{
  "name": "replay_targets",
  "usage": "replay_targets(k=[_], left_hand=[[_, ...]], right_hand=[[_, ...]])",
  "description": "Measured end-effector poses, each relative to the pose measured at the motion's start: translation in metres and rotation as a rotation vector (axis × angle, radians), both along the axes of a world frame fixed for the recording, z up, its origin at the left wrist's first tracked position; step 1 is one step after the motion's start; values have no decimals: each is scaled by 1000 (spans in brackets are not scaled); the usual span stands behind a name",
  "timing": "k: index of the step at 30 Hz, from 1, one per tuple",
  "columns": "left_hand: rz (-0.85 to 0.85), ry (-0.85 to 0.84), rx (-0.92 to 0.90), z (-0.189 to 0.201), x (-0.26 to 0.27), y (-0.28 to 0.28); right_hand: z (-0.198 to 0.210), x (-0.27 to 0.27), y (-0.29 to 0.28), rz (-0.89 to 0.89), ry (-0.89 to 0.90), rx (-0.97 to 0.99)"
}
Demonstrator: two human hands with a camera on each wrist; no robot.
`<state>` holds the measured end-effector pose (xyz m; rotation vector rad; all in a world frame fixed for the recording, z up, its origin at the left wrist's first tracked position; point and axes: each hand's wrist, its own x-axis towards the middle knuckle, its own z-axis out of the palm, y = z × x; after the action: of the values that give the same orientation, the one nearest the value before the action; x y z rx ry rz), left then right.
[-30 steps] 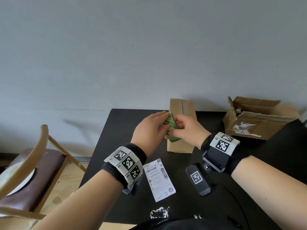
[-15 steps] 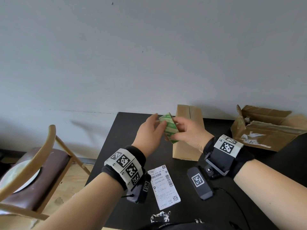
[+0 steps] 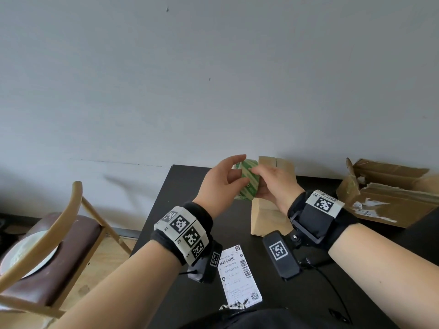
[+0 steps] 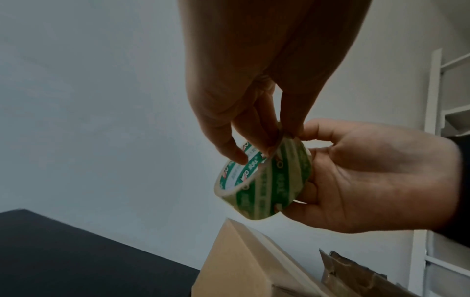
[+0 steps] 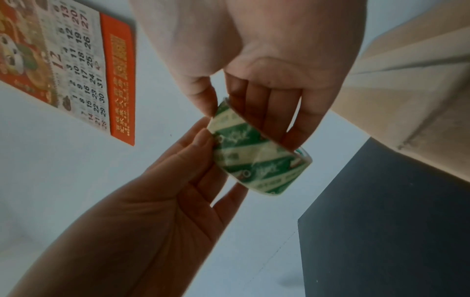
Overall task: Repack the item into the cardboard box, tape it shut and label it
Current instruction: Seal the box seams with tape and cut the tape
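A green-and-white printed tape roll (image 3: 247, 179) is being held in the air above the black table (image 3: 171, 210), in front of the closed cardboard box (image 3: 268, 217). The right hand (image 3: 275, 184) is gripping it; the left hand (image 3: 218, 186) fingers (image 4: 267, 140) are pinching its rim. A shipping label (image 3: 240, 276) is lying near the table's front edge, beneath a grey wall (image 3: 213, 79).

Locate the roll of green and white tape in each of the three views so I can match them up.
Head: the tape roll is right of centre, held above the black table between the left hand and the right hand.
Left wrist: the roll is right of centre, below the middle.
Right wrist: the roll is just right of centre.
Shared landmark: the closed cardboard box.
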<state>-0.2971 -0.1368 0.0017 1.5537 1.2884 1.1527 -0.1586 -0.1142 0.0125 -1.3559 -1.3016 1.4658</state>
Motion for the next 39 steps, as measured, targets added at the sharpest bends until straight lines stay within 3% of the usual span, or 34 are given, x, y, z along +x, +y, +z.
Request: replay_targets(k=[4, 8, 21, 25, 31, 39], left_hand=[[1, -62, -63, 1, -1, 13], [126, -207, -181, -7, 2, 26], [-4, 176, 15, -14, 3, 26], [-13, 133, -7, -11, 2, 24], [97, -29, -107, -14, 2, 31], [60, 111, -18, -9, 4, 27]], right_hand=[[0, 0, 7, -6, -8, 15], [-3, -1, 8, 14, -134, 76], [-15, 5, 21, -46, -51, -43], [-15, 6, 19, -62, -46, -11], [-14, 3, 15, -10, -189, 135], [-17, 6, 20, -64, -131, 30]])
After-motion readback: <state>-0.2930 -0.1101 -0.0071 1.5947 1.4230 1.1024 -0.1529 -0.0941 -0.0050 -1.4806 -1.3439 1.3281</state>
